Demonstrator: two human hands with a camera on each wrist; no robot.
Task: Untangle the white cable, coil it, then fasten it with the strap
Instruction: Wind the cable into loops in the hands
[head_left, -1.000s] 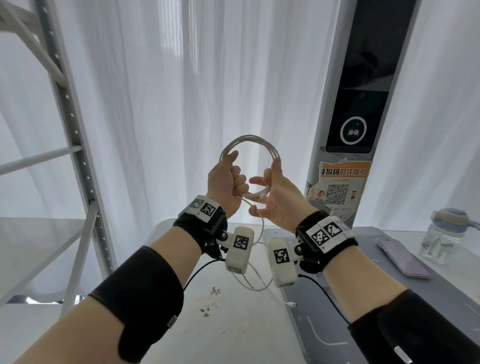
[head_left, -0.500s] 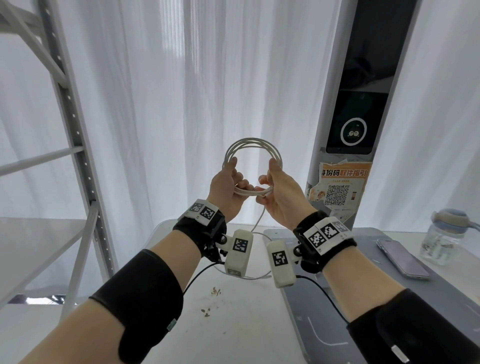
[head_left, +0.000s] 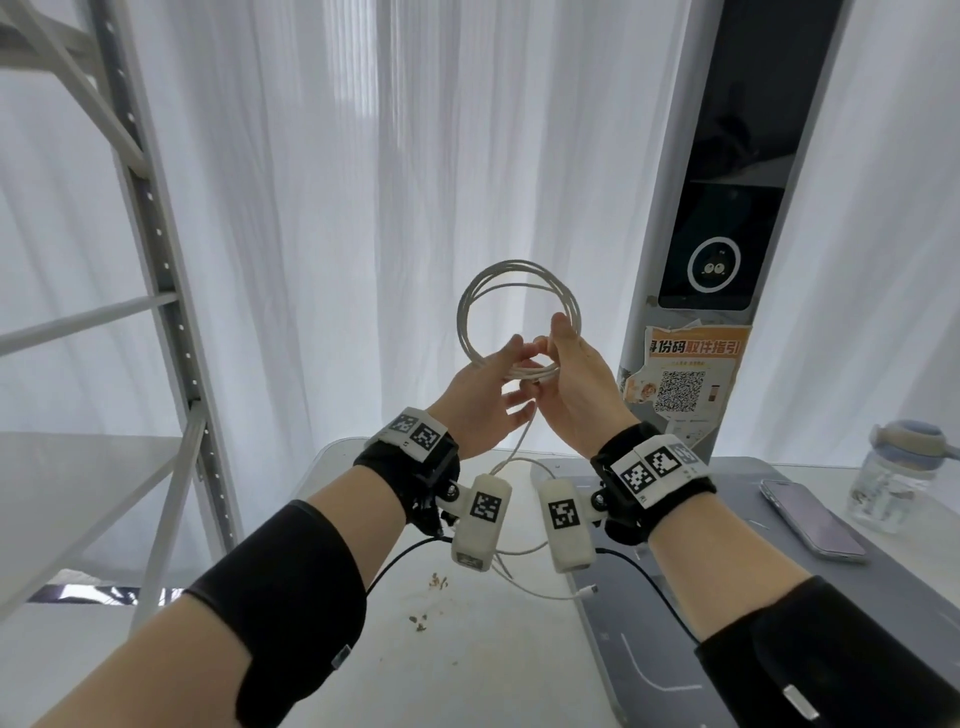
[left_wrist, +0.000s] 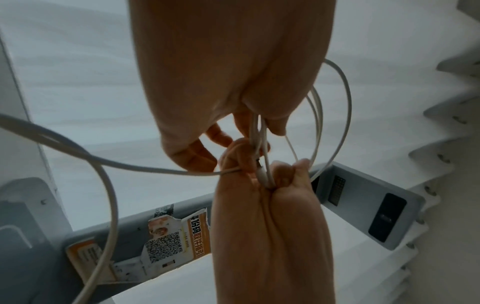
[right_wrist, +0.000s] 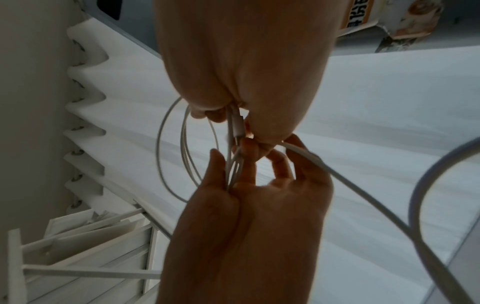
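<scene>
From the head view, you hold the white cable (head_left: 519, 312) as a coil in front of the curtain (head_left: 363, 208), left hand (head_left: 480, 400) and right hand (head_left: 574, 387) both pinching its bottom, a loose tail hanging toward the table (head_left: 467, 649). At the left wrist your thumb and fingers (left_wrist: 280, 123) clamp the bunched strands, while the right wrist shows your fingers curled round a connector (right_wrist: 237, 127) against the coil; coiling looks mostly done, and I see no strap, so fastening remains

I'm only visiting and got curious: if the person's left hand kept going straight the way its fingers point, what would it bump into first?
Most likely the right hand: the left hand points up and across at it, and they already meet at the coiled white cable held between them. Depth is hard to judge.
</scene>
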